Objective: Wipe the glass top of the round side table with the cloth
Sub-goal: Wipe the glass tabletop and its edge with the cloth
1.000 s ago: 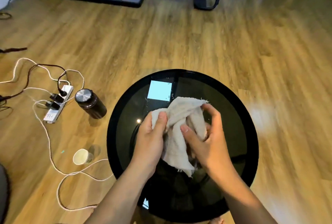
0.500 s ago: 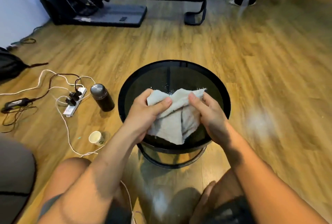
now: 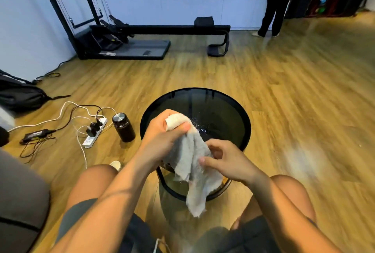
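Note:
A round side table [image 3: 246,129] with a black rim and dark glass top stands on the wooden floor in front of my knees. Small water drops glint on the glass near its middle. My left hand [image 3: 164,131] grips the top end of a pale grey cloth [image 3: 194,173], held up above the near left of the glass. The cloth hangs down in front of the table's near edge. My right hand [image 3: 227,161] pinches the cloth's right side, lower and nearer to me.
A dark flask [image 3: 123,127] stands on the floor left of the table, beside a power strip [image 3: 95,132] with tangled cables. A paper cup [image 3: 116,165] sits by my left knee. A rowing machine [image 3: 146,39] lies farther back; a person [image 3: 278,3] stands at the back right.
The camera has tilted up and back, showing more of the room. My left hand raised its end of the cloth; my right hand dropped lower, so the cloth now hangs lengthwise.

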Demonstrator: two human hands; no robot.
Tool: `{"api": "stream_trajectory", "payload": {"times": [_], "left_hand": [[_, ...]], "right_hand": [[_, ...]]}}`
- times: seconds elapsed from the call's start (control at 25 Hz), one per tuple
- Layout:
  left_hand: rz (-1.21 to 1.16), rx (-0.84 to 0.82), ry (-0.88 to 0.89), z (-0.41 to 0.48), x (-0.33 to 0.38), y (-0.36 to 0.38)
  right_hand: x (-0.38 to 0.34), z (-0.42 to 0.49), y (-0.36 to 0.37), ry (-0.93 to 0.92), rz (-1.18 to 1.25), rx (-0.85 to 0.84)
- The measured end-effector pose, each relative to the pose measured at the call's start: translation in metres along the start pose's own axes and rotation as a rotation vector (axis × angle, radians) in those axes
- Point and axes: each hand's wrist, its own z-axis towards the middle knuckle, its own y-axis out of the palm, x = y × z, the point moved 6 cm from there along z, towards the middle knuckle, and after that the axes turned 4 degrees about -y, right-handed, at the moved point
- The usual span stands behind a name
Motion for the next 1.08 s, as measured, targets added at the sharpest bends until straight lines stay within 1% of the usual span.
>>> {"api": "stream_trajectory", "payload": {"times": [0.12, 0.2, 0.28, 0.36, 0.44, 0.52, 0.56, 0.64, 0.68, 0.72, 0.76, 0.8, 0.84, 0.88, 0.92, 0.96, 1.04, 1.08], "left_hand": [[-0.032, 0.109, -0.047, 0.005, -0.016, -0.013], [-0.043, 0.163, -0.061, 0.009, -0.032, -0.016], [-0.018, 0.228, -0.052, 0.017, -0.047, -0.016], [0.005, 0.315, -0.047, 0.027, -0.059, -0.021], [0.023, 0.387, -0.047, 0.046, -0.071, -0.029], [0.065, 0.400, -0.027, 0.066, -0.083, -0.032], [0.093, 0.397, -0.027, 0.074, -0.091, -0.033], [0.086, 0.370, -0.084, 0.085, -0.114, -0.032], [-0.001, 0.333, -0.153, 0.088, -0.126, -0.032], [-0.144, 0.262, -0.251, 0.092, -0.138, -0.028], [-0.267, 0.151, -0.367, 0.095, -0.148, -0.023], [-0.297, 0.000, -0.468, 0.098, -0.154, -0.017], [-0.241, -0.161, -0.535, 0.099, -0.157, -0.011], [-0.166, -0.301, -0.558, 0.100, -0.158, -0.004], [-0.093, -0.412, -0.529, 0.098, -0.158, 0.003], [-0.030, -0.495, -0.460, 0.096, -0.156, 0.010], [0.058, -0.668, -0.301, 0.087, -0.151, 0.033], [0.085, -0.711, -0.240, 0.082, -0.148, 0.045]], "right_hand": [[0.018, -0.005, -0.007, 0.066, 0.061, 0.117], [0.020, 0.003, -0.011, 0.062, 0.132, 0.226], [0.018, 0.017, -0.016, 0.039, 0.101, 0.303], [0.018, 0.028, -0.020, 0.030, 0.019, 0.308], [0.024, 0.039, -0.017, 0.070, -0.013, 0.175], [0.035, 0.049, -0.013, 0.119, -0.024, -0.031], [0.043, 0.053, -0.013, 0.142, -0.021, -0.106], [0.057, 0.055, -0.021, 0.176, 0.018, -0.163], [0.062, 0.055, -0.028, 0.197, 0.078, -0.154], [0.066, 0.056, -0.034, 0.225, 0.170, -0.124], [0.070, 0.058, -0.039, 0.253, 0.283, -0.078], [0.074, 0.062, -0.044, 0.270, 0.379, -0.026], [0.076, 0.067, -0.048, 0.279, 0.427, 0.020], [0.076, 0.072, -0.049, 0.284, 0.422, 0.059], [0.074, 0.077, -0.050, 0.276, 0.374, 0.085], [0.069, 0.081, -0.049, 0.257, 0.295, 0.094], [0.052, 0.092, -0.048, 0.160, 0.137, 0.076], [0.043, 0.096, -0.048, 0.109, 0.074, 0.045]]}}
